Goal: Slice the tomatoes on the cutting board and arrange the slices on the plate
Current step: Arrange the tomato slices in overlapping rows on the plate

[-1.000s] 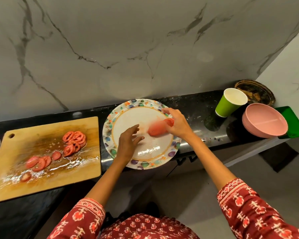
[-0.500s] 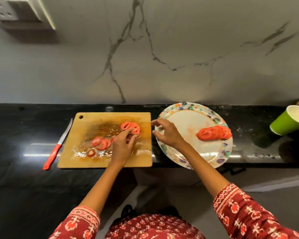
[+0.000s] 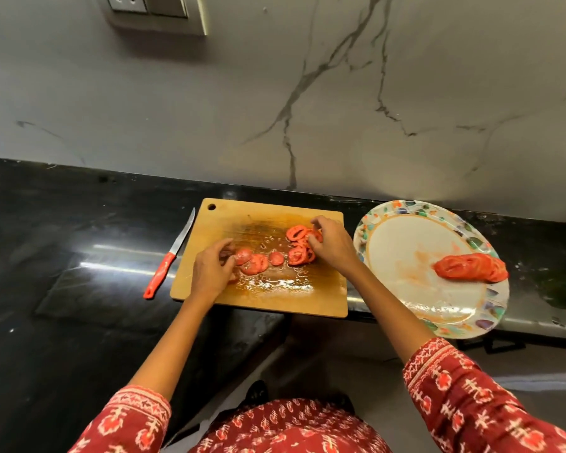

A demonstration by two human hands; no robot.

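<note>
Since the earlier frame, the right hand (image 3: 332, 245) has been moved off the plate's rim and onto the cutting board (image 3: 258, 297). Its grip is now closed around the far cluster of tomato slices (image 3: 298, 245). The left hand (image 3: 211, 271) has been shifted toward the board's near left part. Its curled fingertips are set against the nearer slices (image 3: 254, 261); whether one is actually pinched cannot be told. The fanned row of slices on the plate (image 3: 471, 268) is unchanged in place, on the plate's right half.

The board, the plate (image 3: 406, 237) and a knife (image 3: 167, 259) are carried on a black polished worktop (image 3: 79, 230). Bright strips of reflected light are shown on it. The wall (image 3: 275, 93) behind is faced in grey-white marble with dark veins. A socket plate (image 3: 157, 11) is mounted high on it.

The board is wooden and rectangular, with a hanging hole at its far left corner. Its middle is darkened and wet with juice and seeds. The plate is round, white-centred, with a multicoloured patterned rim and a smear of juice. The knife is laid just left of the board, with a red handle and a slim blade. Red patterned sleeves (image 3: 471, 403) are worn.
</note>
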